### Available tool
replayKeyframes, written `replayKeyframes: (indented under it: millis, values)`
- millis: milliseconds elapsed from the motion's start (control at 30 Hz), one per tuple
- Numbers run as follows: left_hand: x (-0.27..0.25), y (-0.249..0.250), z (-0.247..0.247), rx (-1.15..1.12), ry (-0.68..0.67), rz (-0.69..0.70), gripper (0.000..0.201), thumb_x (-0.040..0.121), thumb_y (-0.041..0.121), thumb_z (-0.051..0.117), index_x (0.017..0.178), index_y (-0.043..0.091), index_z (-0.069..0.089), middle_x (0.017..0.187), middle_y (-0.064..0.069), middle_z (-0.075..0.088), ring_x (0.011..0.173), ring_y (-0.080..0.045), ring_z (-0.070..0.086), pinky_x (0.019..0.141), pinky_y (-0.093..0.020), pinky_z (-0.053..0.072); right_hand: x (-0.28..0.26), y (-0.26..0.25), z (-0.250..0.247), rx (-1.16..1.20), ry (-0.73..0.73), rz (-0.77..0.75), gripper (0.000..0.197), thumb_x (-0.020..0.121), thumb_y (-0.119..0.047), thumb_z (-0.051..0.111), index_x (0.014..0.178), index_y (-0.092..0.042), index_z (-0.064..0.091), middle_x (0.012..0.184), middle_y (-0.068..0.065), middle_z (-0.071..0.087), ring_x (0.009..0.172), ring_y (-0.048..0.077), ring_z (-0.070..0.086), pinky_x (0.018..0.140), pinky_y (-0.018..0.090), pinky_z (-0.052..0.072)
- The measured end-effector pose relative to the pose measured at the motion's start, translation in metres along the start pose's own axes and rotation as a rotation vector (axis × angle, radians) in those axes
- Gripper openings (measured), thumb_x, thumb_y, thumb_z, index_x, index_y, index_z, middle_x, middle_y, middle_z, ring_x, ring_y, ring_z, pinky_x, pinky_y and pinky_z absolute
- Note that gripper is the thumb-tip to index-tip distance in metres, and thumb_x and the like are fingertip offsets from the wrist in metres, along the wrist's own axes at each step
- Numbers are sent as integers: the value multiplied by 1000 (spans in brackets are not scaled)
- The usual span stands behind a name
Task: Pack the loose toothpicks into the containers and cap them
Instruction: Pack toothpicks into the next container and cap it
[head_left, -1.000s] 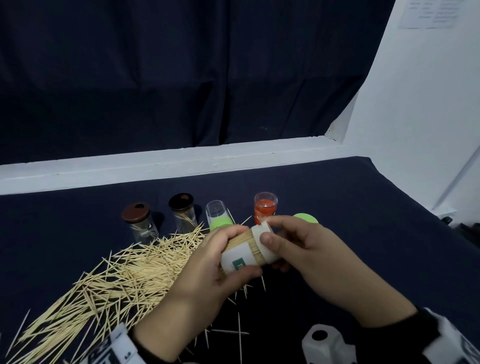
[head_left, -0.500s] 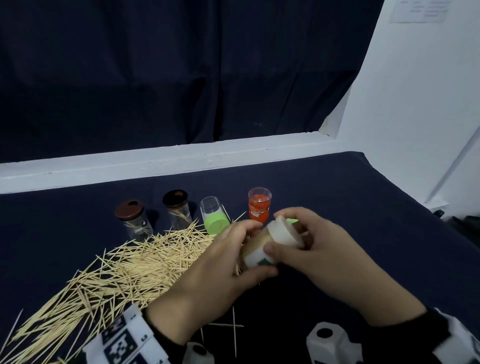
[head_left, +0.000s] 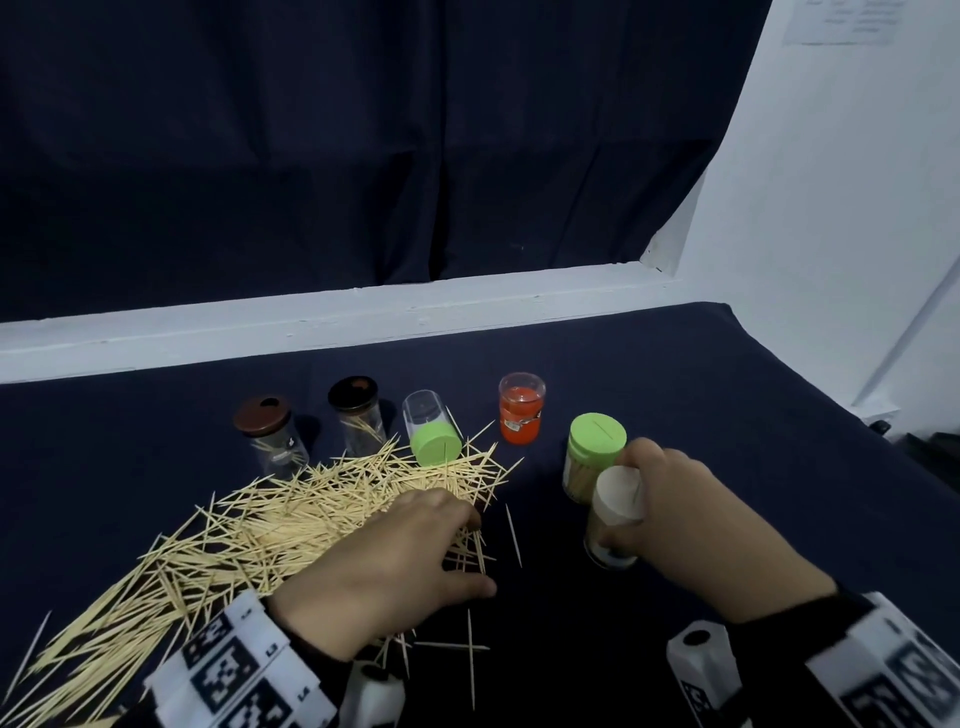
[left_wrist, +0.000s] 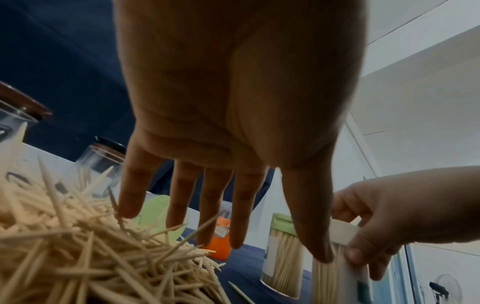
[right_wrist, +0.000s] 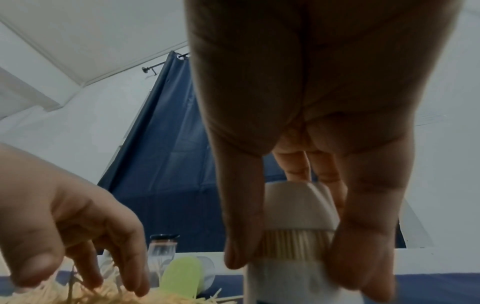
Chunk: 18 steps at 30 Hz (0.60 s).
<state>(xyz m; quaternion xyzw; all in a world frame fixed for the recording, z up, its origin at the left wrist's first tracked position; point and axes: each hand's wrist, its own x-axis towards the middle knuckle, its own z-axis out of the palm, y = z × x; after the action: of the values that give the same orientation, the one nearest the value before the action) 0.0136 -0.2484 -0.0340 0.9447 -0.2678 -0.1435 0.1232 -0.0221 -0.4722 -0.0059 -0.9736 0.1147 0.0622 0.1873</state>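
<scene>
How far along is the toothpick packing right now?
Done: the green-capped container stands full and closed. In hand: the right hand holds the white-capped container, full and upright, beside it. Left: the left hand reaches open over a big toothpick pile; the tipped clear container looks empty, and the two brown-lidded jars hold few.

The left hand (head_left: 395, 551) lies palm down, fingers spread and straight. The right hand (head_left: 670, 499) curls fingers and thumb in a grip, wrist raised.
</scene>
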Motion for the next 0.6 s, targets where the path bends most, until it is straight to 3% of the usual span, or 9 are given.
replayKeyframes:
  millis: [133, 200, 267, 333, 467, 600]
  values:
    - [-1, -2, 0, -45, 19, 0, 58, 84, 58, 58, 133, 33, 41, 136, 17, 36, 131, -3, 26, 110, -28, 28, -3, -3, 2, -17, -28, 18, 59, 75, -40, 73, 120, -23, 40, 113, -2, 45, 96, 14, 48, 78, 25, 45]
    - [-5, -2, -3, -75, 42, 11, 56, 83, 58, 59, 131, 35, 43, 134, 20, 36, 128, -1, 29, 108, -26, 30, -12, -6, -3, -109, 32, 0, 68, 72, -49, 72, 125, -26, 37, 115, -5, 42, 102, 13, 46, 82, 25, 46]
    - [-10, -3, -10, -117, 69, 12, 54, 81, 59, 60, 128, 37, 45, 133, 22, 37, 125, 2, 31, 106, -22, 30, -23, -17, -12, -148, 178, -112, 67, 75, -53, 68, 129, -30, 35, 112, -11, 37, 103, 8, 40, 85, 22, 42]
    - [-19, -5, -25, -161, 102, -3, 55, 77, 63, 59, 125, 40, 46, 132, 25, 37, 122, 4, 35, 104, -19, 31, -34, -36, -19, -64, 206, -257, 58, 80, -51, 64, 128, -36, 34, 111, -15, 34, 104, 4, 36, 89, 20, 40]
    - [-31, -19, -62, -170, 197, -110, 61, 70, 67, 54, 125, 42, 46, 129, 25, 38, 107, 4, 47, 100, -21, 34, -36, -63, 1, -136, -48, -430, 64, 83, -44, 65, 135, -30, 30, 129, -7, 35, 117, 13, 41, 96, 27, 40]
    - [-28, -63, -86, -97, 425, -308, 65, 75, 51, 70, 131, 25, 48, 131, 5, 46, 116, -14, 46, 101, -32, 39, -26, -76, 36, -369, -149, -389, 49, 87, -25, 62, 129, -17, 38, 127, 6, 41, 114, 26, 46, 91, 39, 46]
